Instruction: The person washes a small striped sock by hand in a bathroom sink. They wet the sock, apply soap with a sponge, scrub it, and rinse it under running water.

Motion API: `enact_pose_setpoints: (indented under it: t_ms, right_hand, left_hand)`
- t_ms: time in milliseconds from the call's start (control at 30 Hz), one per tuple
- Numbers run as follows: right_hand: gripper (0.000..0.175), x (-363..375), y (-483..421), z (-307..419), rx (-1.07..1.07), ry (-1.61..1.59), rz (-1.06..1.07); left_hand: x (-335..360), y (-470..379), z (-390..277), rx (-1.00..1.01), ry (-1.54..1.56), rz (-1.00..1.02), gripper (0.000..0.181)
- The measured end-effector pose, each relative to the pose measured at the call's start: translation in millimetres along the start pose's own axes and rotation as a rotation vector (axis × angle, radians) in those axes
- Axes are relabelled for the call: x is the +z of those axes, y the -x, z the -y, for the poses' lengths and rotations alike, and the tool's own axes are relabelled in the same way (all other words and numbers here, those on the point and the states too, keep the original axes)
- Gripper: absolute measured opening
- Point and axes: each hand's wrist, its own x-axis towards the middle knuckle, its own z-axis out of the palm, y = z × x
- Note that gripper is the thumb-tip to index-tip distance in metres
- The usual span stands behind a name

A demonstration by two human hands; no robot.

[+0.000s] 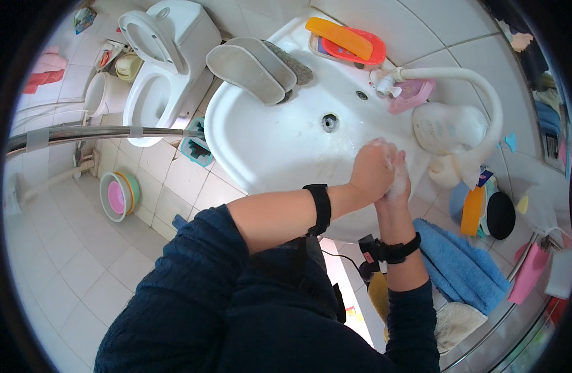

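Note:
Over the right side of the white washbasin, my hands are pressed together with white lather on them. My left hand is curled around part of my right hand, whose fingers are mostly hidden. Both wrists wear black straps; the right one carries a small black device. The metal drain lies beyond my hands, to their left. At the basin's back right are the white tap and a pink soap dish.
Grey insoles lean over the basin's left rim. An orange-and-red dish sits on its back edge. A white jug-like container stands right, above a hanging blue towel. A metal pole crosses at left before the toilet.

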Motion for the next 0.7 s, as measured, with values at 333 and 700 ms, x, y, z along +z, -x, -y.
enact_pose_setpoints:
  t_ms: [333, 700]
  right_hand:
    - [0.024, -16.6, -2.5, 27.6, 0.233, 0.093, 0.220]
    - [0.031, -40.9, -23.0, 25.9, 0.637, -0.214, 0.354]
  left_hand:
    - [-19.3, 4.9, -7.6, 0.813, -0.080, 0.308, 0.013]
    - [-22.1, 8.6, -7.7, 0.955, -0.031, 0.291, 0.010]
